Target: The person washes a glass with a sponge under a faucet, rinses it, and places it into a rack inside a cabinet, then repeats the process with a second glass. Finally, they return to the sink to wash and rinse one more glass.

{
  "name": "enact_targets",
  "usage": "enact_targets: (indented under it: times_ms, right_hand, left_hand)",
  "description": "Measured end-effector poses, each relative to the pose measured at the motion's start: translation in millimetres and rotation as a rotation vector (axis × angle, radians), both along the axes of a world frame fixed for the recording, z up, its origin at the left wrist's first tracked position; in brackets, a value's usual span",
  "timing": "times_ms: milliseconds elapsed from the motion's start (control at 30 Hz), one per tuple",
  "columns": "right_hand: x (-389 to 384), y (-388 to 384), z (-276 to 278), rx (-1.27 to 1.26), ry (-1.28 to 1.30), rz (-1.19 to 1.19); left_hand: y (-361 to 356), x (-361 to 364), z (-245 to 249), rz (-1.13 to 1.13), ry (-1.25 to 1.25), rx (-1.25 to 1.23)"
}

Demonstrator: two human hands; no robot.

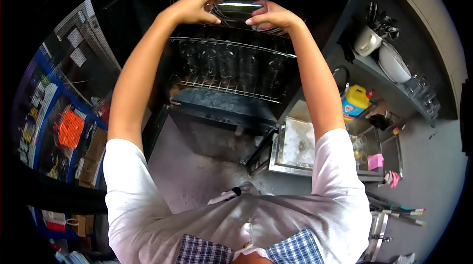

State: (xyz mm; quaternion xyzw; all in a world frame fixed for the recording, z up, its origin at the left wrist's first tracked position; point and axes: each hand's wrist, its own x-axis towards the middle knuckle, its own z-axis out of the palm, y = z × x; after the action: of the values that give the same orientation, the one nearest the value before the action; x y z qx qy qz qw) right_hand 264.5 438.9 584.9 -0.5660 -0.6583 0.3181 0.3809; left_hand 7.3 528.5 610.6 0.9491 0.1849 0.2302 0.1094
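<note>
Both arms reach forward into a dark cabinet with wire shelves. Between my left hand [196, 7] and my right hand [275, 16] is a shiny, rounded dish [234, 11] with a bright highlight along its top; whether it is one dish or a stack, I cannot tell. My left fingers and thumb close on its left side, and my right fingers and thumb grip the right side. Right below the hands runs the upper wire shelf [231, 44]. Under it, several clear glasses [227, 62] stand on the lower wire rack [227, 89].
To the right, a wall shelf [367, 64] carries a white pitcher [367, 41] of dark utensils, a white bowl [394, 63] and glassware. A yellow jug [355, 97] stands by the sink below. At left are blue-edged shelves with an orange basket [70, 128].
</note>
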Motion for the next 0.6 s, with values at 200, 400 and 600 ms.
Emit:
enact_targets:
  times_ms: [200, 400, 600]
  right_hand:
    - [46.6, 4.6, -27.9, 0.285, -0.135, -0.254]
    - [42.5, 1.0, -51.5, 0.556, -0.523, -0.346]
    - [46.1, -16.7, -78.3, 0.535, -0.203, -0.527]
  left_hand:
    - [3.2, 80.4, 46.7, 0.042, 0.401, 0.161]
    - [11.3, 160.6, 26.5, -0.026, 0.579, 0.228]
    - [-8.2, 180.4, 25.3, -0.120, 0.456, -0.058]
